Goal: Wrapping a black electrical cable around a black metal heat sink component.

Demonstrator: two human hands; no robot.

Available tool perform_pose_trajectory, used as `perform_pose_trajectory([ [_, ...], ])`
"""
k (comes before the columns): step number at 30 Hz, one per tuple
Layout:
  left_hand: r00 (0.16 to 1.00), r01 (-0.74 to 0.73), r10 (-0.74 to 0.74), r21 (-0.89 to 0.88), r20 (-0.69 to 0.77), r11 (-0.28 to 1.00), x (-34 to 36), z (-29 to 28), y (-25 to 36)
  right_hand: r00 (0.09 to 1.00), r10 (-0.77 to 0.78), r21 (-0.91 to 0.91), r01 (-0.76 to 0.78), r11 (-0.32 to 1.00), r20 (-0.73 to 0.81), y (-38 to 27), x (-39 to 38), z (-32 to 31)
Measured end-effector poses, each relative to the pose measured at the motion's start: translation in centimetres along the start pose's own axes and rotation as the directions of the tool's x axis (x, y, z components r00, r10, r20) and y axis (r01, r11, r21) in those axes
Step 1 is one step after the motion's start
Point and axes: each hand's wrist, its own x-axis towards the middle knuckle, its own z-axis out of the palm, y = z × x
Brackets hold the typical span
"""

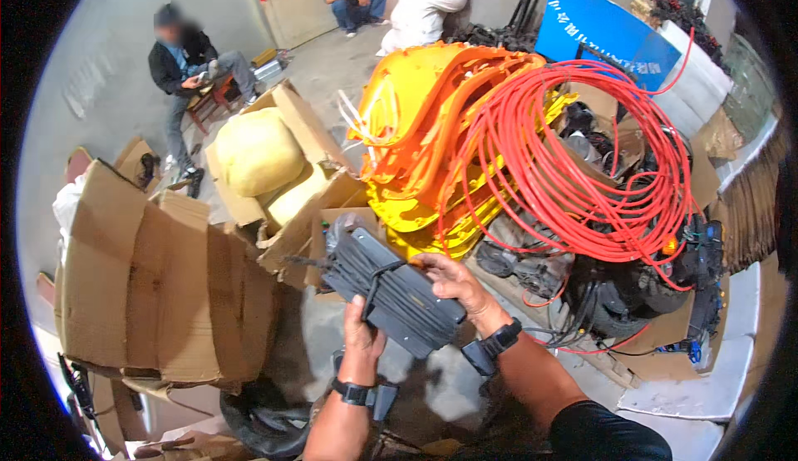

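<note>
In front of me I hold a dark grey, box-shaped thing with black cable (pixel 391 293) laid along it in several close strands, a black loop strapped across them. I cannot make out its exact kind. My left hand (pixel 364 335) is closed on its lower left edge, thumb up against the strands. At its upper right side, my right hand (pixel 459 288) grips the edge, with the thumb on top and some fingers hidden behind. The thing is tilted, its far end pointing up and left over a small open carton (pixel 366 214) with clear plastic in it.
Flattened cardboard (pixel 154 282) stands at left; behind it, a carton (pixel 291 112) holds yellow rounded pieces (pixel 259 153). Orange plastic parts (pixel 440 103) and a red hose coil (pixel 573 228) pile up to the right. A seated person (pixel 184 66) and other people are farther back.
</note>
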Motion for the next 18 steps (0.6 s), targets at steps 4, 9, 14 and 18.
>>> perform_pose_trajectory([
  [4,0.987,0.131,-0.135,-0.063,-0.081,0.989,-0.8,1.8,0.7,1.000,-0.020,-0.128,0.018,0.992,-0.011,-2.1,-0.8,0.7],
  [9,0.995,-0.079,0.073,-0.084,-0.066,0.993,-1.5,1.5,-0.1,0.997,-0.064,-0.112,0.067,0.991,0.034,0.1,-0.7,0.1],
  [14,0.983,-0.168,0.152,-0.165,-0.108,0.972,-1.4,0.3,1.4,0.975,0.135,0.007,-0.136,0.991,-0.176,2.9,-4.4,1.3],
  [18,0.949,-0.281,0.241,-0.197,-0.202,0.939,-2.3,0.9,3.8,0.982,0.162,-0.016,-0.161,0.987,0.097,7.7,-9.1,1.5],
])
